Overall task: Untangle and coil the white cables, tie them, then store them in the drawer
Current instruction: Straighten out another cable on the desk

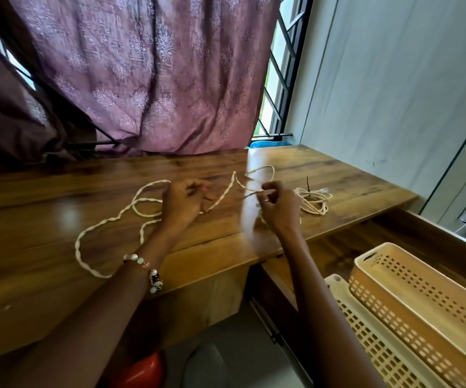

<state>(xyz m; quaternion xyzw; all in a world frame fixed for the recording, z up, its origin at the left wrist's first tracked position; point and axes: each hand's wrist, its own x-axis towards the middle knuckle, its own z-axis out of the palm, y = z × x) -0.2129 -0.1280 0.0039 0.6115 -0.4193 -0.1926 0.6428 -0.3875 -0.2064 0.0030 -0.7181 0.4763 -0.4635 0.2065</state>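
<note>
Untangling's underway: left hand (182,201) and right hand (278,204) both pinch the twisted white cable (108,219) mid-frame. Next, I'd guess, pull those strands apart; coiled bundle (314,198) at right's already tied.

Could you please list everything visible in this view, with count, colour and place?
twisted cables: two wound together, white, sprawled in loops across the desk's left and middle
coiled cable: one, white, on the desk to the right, bound with a black tie
desk: one, brown wood, across the middle
drawer: one, brown wood, pulled open at the lower right
baskets: two, an orange and a cream one, perforated, in the drawer
curtain: one, mauve patterned, behind the desk
window grille: one, black, right of the curtain
left hand: one, fingers curled round the twisted cables
right hand: one, pinching a cable strand, ring on one finger
</note>
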